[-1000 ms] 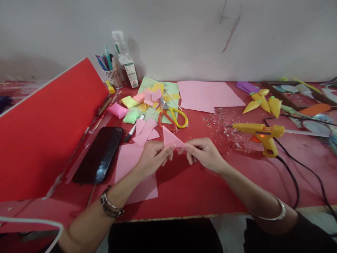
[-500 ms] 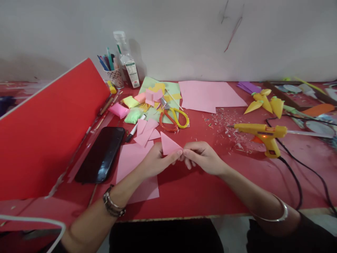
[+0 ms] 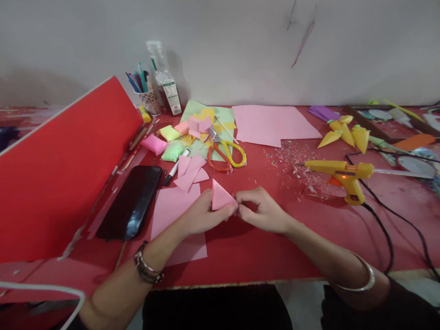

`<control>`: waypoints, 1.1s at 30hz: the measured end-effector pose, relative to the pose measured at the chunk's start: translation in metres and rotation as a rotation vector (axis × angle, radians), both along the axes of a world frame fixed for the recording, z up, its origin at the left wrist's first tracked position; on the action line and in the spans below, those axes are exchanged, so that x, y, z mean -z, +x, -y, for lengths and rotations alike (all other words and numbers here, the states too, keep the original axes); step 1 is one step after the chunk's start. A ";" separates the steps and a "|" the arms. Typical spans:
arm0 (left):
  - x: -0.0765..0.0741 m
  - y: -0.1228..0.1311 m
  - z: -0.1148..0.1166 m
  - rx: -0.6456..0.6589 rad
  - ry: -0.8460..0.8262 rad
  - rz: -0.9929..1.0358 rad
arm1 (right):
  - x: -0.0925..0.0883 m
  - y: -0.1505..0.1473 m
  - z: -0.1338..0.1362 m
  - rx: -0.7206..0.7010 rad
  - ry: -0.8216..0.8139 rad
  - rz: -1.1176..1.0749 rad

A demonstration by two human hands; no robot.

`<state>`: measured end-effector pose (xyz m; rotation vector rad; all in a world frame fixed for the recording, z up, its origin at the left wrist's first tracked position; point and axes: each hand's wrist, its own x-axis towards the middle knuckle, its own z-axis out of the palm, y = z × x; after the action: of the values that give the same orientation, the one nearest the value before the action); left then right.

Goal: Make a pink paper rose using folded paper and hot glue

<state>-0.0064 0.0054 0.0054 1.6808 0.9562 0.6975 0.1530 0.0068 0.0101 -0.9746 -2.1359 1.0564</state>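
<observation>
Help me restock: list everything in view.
Desk: 1, red, below
Folded paper: 1, pink, centre
Loose paper: several, pink, green, purple, across desk
Scraps: many, mixed, centre
Scissors: 1, red-yellow, centre
Packets: 4, multicoloured, left
Phone: 1, black, left
Marker: 1, black-white, by phone
Pen cup: 1, patterned, rear
Bottle: 1, clear, rear
Board: 1, red, left
Shavings: many, mixed, right
Glue gun: 1, yellow, right
Cones: several, yellow, right
Frame: 1, brown, right
Left hand, right hand: 1 each, bare, at folded paper

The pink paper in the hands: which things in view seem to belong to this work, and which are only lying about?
Likely belong:
pink paper, held by the left hand and right hand
cut pink pieces
scissors
glue gun, light on

Seem only lying about:
phone
bottle
cup of pens
</observation>
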 end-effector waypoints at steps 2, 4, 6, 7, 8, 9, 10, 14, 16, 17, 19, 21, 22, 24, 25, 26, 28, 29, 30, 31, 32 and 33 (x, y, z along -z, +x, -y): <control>0.002 0.000 0.000 0.043 0.051 -0.051 | 0.002 0.000 0.000 0.049 0.050 0.046; 0.003 0.001 -0.001 0.094 0.129 -0.089 | 0.003 -0.001 0.000 0.093 0.078 0.086; 0.003 0.001 -0.002 0.115 0.216 -0.119 | 0.004 -0.001 0.000 0.124 0.091 0.118; 0.003 0.001 -0.003 0.114 0.254 -0.132 | 0.004 -0.001 -0.001 0.135 0.099 0.130; 0.003 0.000 -0.003 0.111 0.286 -0.142 | 0.004 -0.001 -0.001 0.147 0.108 0.137; 0.004 0.000 -0.004 0.107 0.311 -0.149 | 0.004 0.000 -0.002 0.156 0.119 0.141; 0.004 0.000 -0.004 0.106 0.328 -0.151 | 0.004 0.000 -0.003 0.164 0.132 0.141; 0.006 -0.002 -0.005 0.108 0.338 -0.148 | 0.003 -0.001 -0.003 0.194 0.173 0.147; 0.006 -0.002 -0.005 0.105 0.327 -0.140 | 0.002 -0.001 -0.003 0.202 0.174 0.155; 0.006 -0.002 -0.005 0.102 0.320 -0.136 | 0.002 -0.001 -0.002 0.206 0.173 0.158; 0.005 -0.002 -0.006 0.097 0.307 -0.132 | 0.002 -0.001 -0.002 0.214 0.165 0.163; 0.004 -0.002 -0.005 0.092 0.288 -0.132 | 0.002 -0.001 -0.001 0.221 0.153 0.171; 0.003 -0.002 -0.005 0.091 0.279 -0.133 | 0.002 -0.001 -0.001 0.222 0.147 0.175; 0.001 -0.002 -0.005 0.090 0.263 -0.131 | 0.002 -0.001 -0.002 0.228 0.142 0.180; 0.001 -0.002 -0.005 0.090 0.254 -0.135 | 0.002 -0.001 -0.002 0.231 0.143 0.181; 0.001 -0.002 -0.005 0.088 0.239 -0.143 | 0.002 -0.001 -0.002 0.232 0.144 0.180; 0.001 -0.003 -0.004 0.098 0.193 -0.163 | 0.002 0.000 -0.002 0.231 0.144 0.181; 0.002 -0.003 -0.004 0.109 0.164 -0.172 | 0.002 0.000 -0.002 0.231 0.146 0.184; 0.002 -0.003 -0.004 0.126 0.135 -0.176 | 0.002 0.000 -0.002 0.229 0.148 0.189; 0.002 -0.003 -0.004 0.144 0.112 -0.176 | 0.002 0.000 -0.002 0.228 0.151 0.195; 0.002 -0.003 -0.004 0.159 0.095 -0.174 | 0.003 0.000 -0.003 0.227 0.155 0.199; 0.002 -0.003 -0.004 0.166 0.085 -0.173 | 0.003 0.001 -0.003 0.226 0.157 0.202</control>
<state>-0.0094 0.0095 0.0032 1.8954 0.9045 0.4945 0.1536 0.0096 0.0070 -1.2550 -2.1661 0.6957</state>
